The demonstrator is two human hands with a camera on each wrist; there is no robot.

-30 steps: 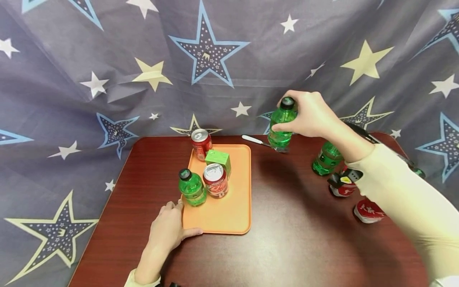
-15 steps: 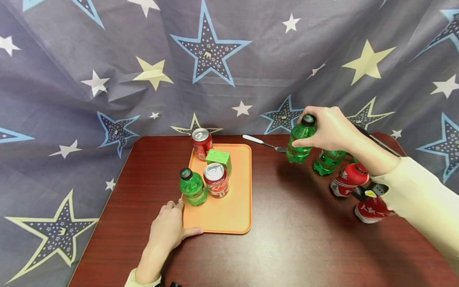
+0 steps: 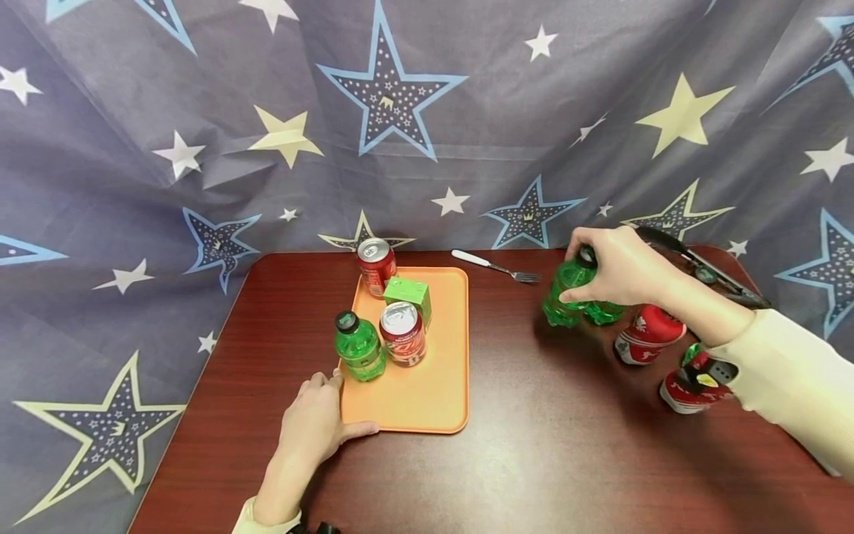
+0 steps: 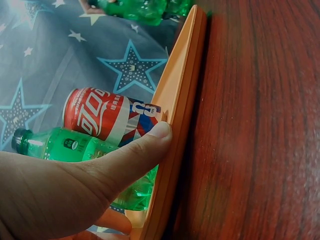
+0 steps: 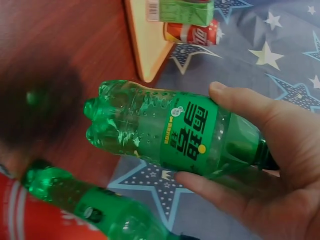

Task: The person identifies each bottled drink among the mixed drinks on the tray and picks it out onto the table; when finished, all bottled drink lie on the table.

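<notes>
In the right wrist view, my right hand grips a green soda bottle near its neck, thumb and fingers on opposite sides. The bottle hangs just over the table, base down, beside a second green bottle that the hand partly hides. My left hand holds the near left corner of the orange tray, its thumb against the rim. On the tray stand a green bottle, a red cola can and a green box. Another red can is at the tray's far left corner.
A fork with a white handle lies near the table's back edge. Two red-wrapped bottles stand at the right, one under the sleeve. Behind them is a black-rimmed object. A star-patterned cloth hangs behind the table.
My right hand has carried the green bottle rightward and down, from above the fork to beside the other green bottle. The left hand stays on the tray.
</notes>
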